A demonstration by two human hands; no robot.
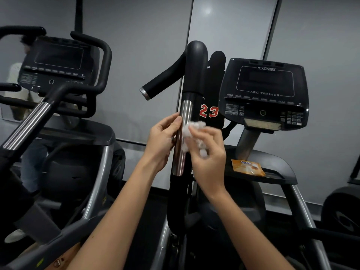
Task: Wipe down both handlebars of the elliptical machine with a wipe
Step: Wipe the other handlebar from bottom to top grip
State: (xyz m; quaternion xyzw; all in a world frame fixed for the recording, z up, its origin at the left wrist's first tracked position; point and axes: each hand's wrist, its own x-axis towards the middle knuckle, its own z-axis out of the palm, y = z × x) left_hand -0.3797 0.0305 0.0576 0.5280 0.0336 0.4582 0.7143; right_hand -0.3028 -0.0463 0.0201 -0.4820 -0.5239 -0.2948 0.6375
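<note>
Head view: the upright handlebar [186, 112] stands at centre, its chrome section between both hands. The left hand [162, 139] curls its fingers [174, 124] round the chrome from the handlebar's left. The right hand [209, 158], on the handlebar's right, pinches a crumpled white wipe [191, 131] against the chrome. An orange wipe pack [247, 168] lies further right of the handlebar, below the console [265, 90].

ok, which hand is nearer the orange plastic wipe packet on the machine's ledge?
Right. The right hand, holding the crumpled white wipe on the chrome handlebar tube, is just up-left of the orange packet; the left hand holds the tube's far side, farther off.
</note>
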